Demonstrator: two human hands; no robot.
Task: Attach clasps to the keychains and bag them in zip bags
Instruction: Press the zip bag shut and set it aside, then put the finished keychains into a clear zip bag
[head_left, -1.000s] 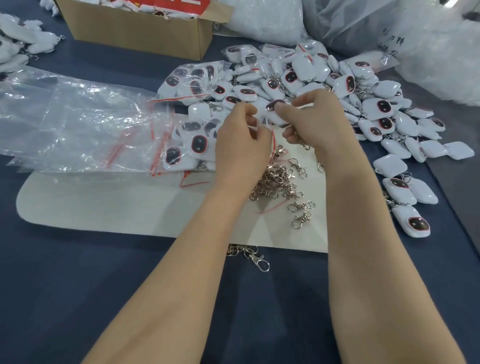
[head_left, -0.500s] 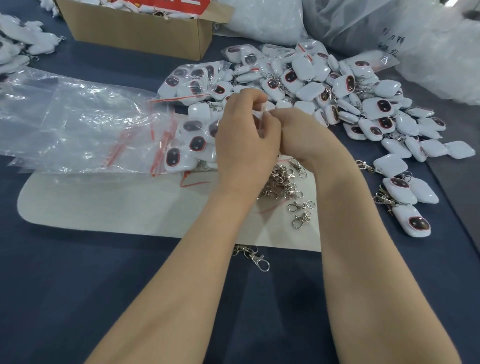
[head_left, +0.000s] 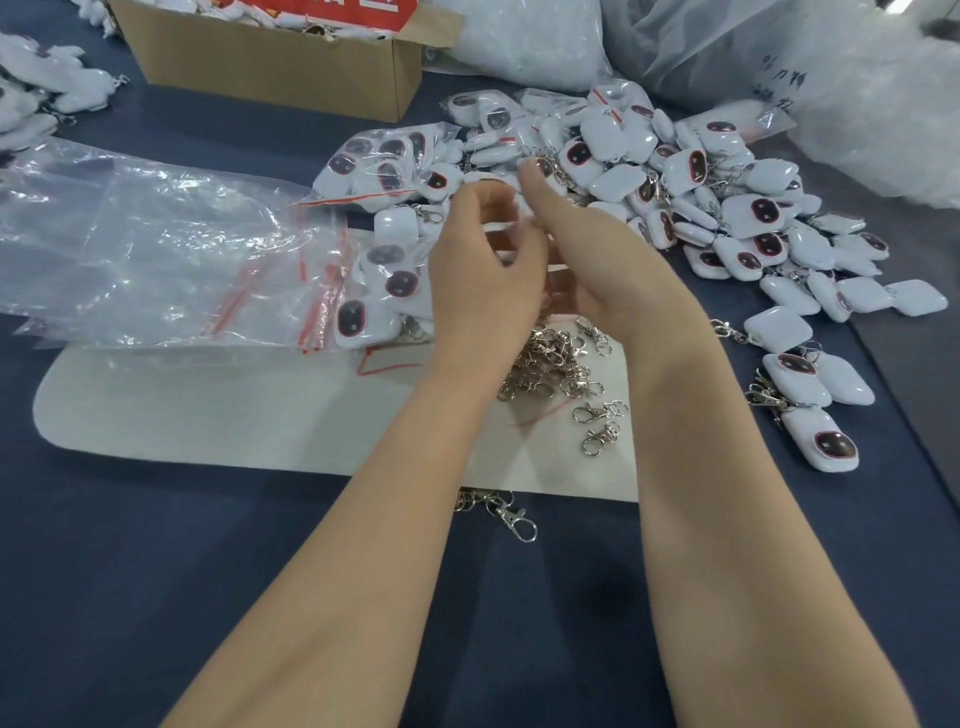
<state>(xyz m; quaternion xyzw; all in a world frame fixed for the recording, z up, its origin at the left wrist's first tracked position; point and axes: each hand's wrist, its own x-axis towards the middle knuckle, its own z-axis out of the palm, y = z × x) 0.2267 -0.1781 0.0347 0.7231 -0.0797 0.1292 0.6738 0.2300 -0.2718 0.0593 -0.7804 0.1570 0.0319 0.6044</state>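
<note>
The left hand (head_left: 483, 291) and right hand (head_left: 597, 260) meet just beyond the clasps (head_left: 550, 364) on the bench (head_left: 156, 571); blur hides whether either grip is clamped on anything. Keychains (head_left: 753, 218) lie right of the clasps, zip bags (head_left: 156, 249) left.

Item 1, red label (head_left: 337, 6) on the cardboard box (head_left: 270, 67): it is showing pale characters, cut off by the top edge and not legible.

Item 2, clear plastic sack (head_left: 727, 52), far right: it is carrying dark handwritten marks (head_left: 779, 85) in two short rows. The upper row is beginning with something like "%"; the rest is too blurred to read.

Item 3, keychains (head_left: 748, 213): each white face is displaying a dark oval edged in red. Any lettering on them is too small to tell.
</note>
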